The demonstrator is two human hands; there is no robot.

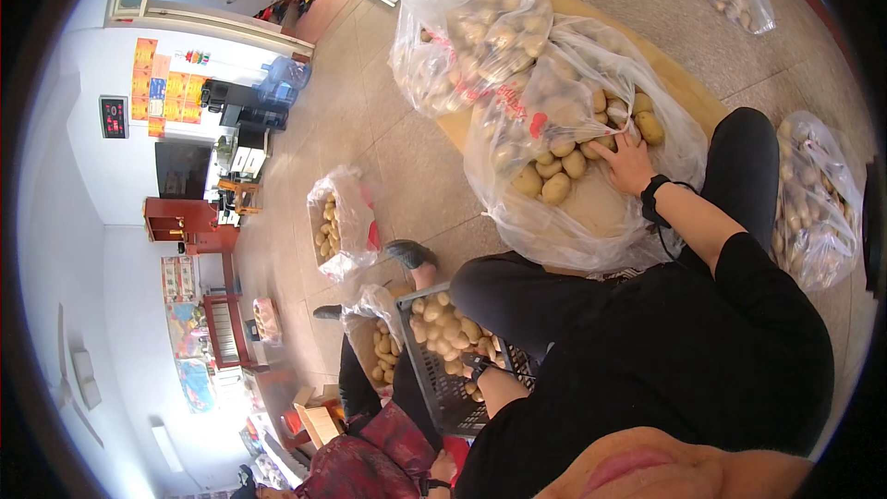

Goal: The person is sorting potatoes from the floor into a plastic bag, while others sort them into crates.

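Observation:
My right hand (629,165) rests on loose potatoes (574,163) at the mouth of a large clear plastic bag (596,218). Its fingers are spread, and no potato is plainly gripped in them. Red print shows on the bag's upper side. To the left, my left hand (475,364) reaches down into a black plastic crate (431,395). Potatoes (443,329) are heaped at the crate's far end. A dark wrist device and the potatoes hide most of that hand's fingers, so its grip is unclear. My right wrist carries a black strapped device with a cable.
Another full potato bag (478,34) stands behind the open one, on tan sheeting (644,48). A tied bag (814,201) lies by my right leg. Two plastic-lined boxes of potatoes (327,225) (384,350) stand left. A person in a red patterned garment (367,457) sits beside the crate.

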